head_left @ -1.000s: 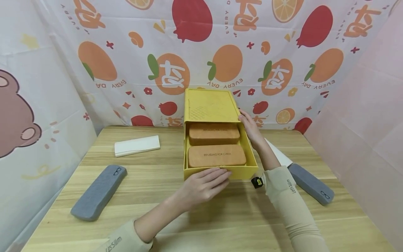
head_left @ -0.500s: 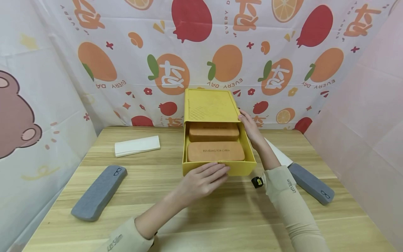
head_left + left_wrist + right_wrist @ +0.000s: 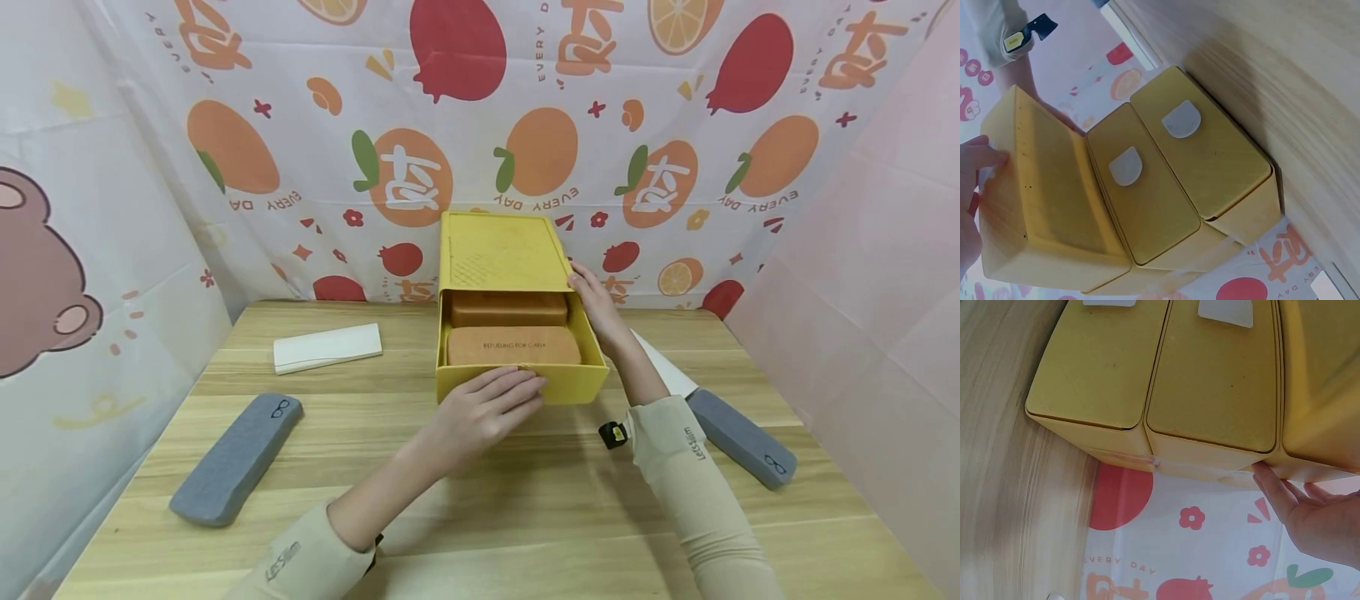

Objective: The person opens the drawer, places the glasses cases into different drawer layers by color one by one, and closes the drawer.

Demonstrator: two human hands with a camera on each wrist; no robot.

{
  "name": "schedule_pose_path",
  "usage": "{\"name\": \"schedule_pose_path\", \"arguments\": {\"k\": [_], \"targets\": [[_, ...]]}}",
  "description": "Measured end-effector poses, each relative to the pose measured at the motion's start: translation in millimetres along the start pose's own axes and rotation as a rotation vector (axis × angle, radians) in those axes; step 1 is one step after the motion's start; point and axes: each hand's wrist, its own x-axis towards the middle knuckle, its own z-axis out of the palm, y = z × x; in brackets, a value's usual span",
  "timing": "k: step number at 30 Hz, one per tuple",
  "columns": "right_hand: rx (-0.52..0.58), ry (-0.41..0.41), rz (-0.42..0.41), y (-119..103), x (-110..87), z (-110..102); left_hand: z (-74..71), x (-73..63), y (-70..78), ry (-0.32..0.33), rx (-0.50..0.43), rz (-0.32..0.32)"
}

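1. Partway out of boxy yellow plastic cabinet (image 3: 502, 250): yellow rectangular plastic drawer (image 3: 573, 387), two tan oblong leather-look cases (image 3: 513, 346) inside.
2. At drawer front: left hand (image 3: 480, 418), grip uncurled, presumably steering.
3. Against cabinet side: right hand (image 3: 596, 307), likewise uncurled, probably bracing.

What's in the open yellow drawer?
The drawer holds a front brown case and a rear case, partly hidden by the cabinet. Anything beneath or farther back is covered.

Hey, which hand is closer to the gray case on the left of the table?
Left. The left hand touches the front of the open drawer, to the right of the gray case; the right hand is farther right and back, against the side of the yellow cabinet.
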Motion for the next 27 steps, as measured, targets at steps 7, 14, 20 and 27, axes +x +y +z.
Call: {"name": "schedule_pose_path", "arguments": {"k": [7,14,20,27], "targets": [[-0.015,0.001,0.018,-1,-0.2,0,1.7,1.1,-4.4,-0.009,0.011,-0.02],[0.001,-0.006,0.035,-2,-0.2,0,6.6,2.4,-11.3,-0.021,0.034,-0.014],[-0.015,-0.025,0.036,-2,-1.0,0,11.4,2.5,-15.7,-0.02,0.034,-0.022],[-0.098,0.013,0.041,-1,-1.1,-1,16.0,4.6,-21.4,-0.043,0.02,-0.035]]}}
